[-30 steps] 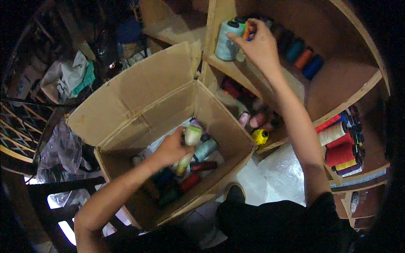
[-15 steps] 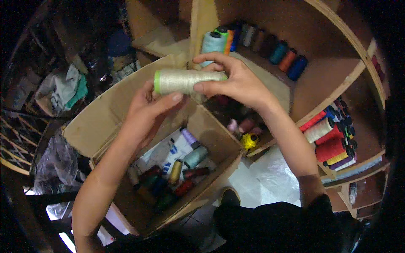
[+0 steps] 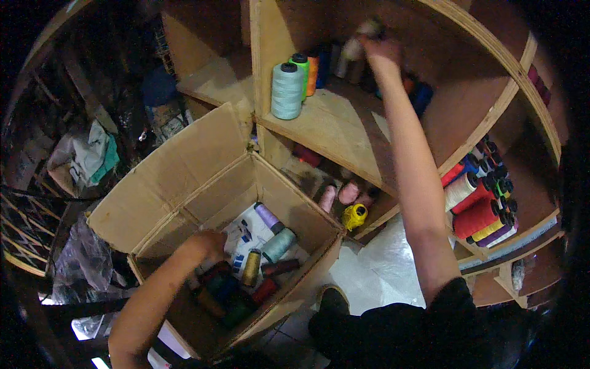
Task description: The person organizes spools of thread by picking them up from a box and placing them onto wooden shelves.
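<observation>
My right hand reaches deep into the wooden shelf compartment, closed on a pale cream thread spool above the back row of spools; motion and shadow blur it. Down inside the open cardboard box is my left hand, beside the box's spools, its fingers dark and smeared. In the box lie a lilac spool, a grey-green spool, a gold spool, a red spool and several darker ones. At the shelf's front left stands a light blue spool, next to green and orange ones.
Stacked spools, among them a red spool, fill a compartment at the right. Pink spools and a yellow spool lie in the lower compartment. Clear plastic wrap covers the floor beside the box. Crumpled cloth lies far left.
My hands have parted. The right has carried the cream spool up and away into the shelf, while the left has let go and dropped into the box. The view has shifted slightly.
</observation>
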The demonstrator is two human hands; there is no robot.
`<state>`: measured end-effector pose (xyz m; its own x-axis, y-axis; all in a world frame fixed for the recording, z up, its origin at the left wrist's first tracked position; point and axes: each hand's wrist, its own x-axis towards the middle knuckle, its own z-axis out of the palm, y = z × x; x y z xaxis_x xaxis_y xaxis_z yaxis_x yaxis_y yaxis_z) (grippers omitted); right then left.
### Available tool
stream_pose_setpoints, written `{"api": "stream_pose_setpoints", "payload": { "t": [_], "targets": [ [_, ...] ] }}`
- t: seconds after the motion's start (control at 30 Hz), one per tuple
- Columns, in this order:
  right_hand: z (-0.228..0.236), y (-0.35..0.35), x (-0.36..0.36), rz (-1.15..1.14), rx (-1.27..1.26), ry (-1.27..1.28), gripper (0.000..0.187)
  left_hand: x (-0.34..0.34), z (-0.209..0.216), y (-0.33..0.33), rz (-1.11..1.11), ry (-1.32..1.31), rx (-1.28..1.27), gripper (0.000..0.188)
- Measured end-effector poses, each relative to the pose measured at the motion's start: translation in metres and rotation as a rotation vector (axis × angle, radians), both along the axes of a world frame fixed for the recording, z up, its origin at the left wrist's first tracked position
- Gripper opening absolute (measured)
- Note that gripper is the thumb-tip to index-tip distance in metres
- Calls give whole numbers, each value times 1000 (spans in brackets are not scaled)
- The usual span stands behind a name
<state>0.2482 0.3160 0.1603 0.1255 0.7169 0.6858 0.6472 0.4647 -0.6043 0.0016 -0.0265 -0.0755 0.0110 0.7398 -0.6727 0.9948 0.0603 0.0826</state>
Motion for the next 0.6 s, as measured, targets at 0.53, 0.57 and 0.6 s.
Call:
{"api": "stream_pose_setpoints", "payload": {
  "t": [0.53, 0.57, 0.6],
  "targets": [
    [-108, 130, -21, -173, 173, -382, 70, -9, -134, -62, 37, -123, -84, 48],
    [-114, 138, -17, -195, 221, -382, 71, -11, -134, -59, 34, -121, -78, 48],
    [-120, 139, -15, -180, 228, -359, 73, -15, -131, -60, 37, -121, -81, 48]
  ]
}}
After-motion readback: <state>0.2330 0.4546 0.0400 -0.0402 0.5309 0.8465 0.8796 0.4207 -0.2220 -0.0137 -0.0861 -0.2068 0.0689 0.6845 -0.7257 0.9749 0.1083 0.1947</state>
